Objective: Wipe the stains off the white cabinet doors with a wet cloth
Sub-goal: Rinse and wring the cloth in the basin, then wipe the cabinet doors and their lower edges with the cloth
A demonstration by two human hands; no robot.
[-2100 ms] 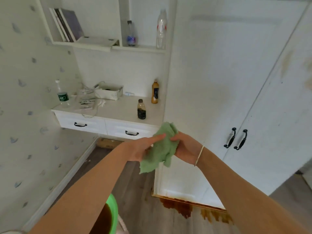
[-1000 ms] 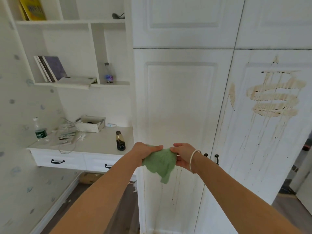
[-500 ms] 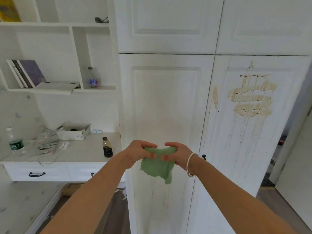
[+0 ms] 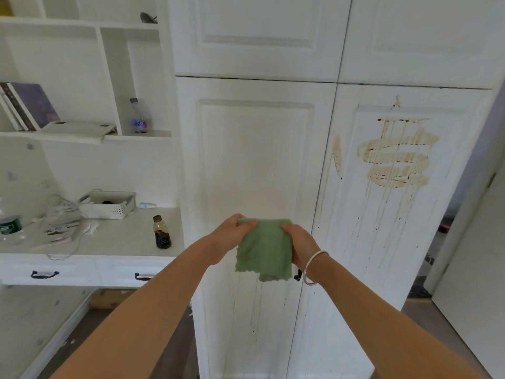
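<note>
Dark-liquid bottle (image 4: 162, 232) on desk (image 4: 123, 239); both hands grip cloth (image 4: 263, 248).

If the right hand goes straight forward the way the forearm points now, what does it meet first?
Probably the left tall cabinet door, near the dark handles by the seam. The right hand grips the green cloth, so the cloth may touch first. Depth is unclear.
</note>
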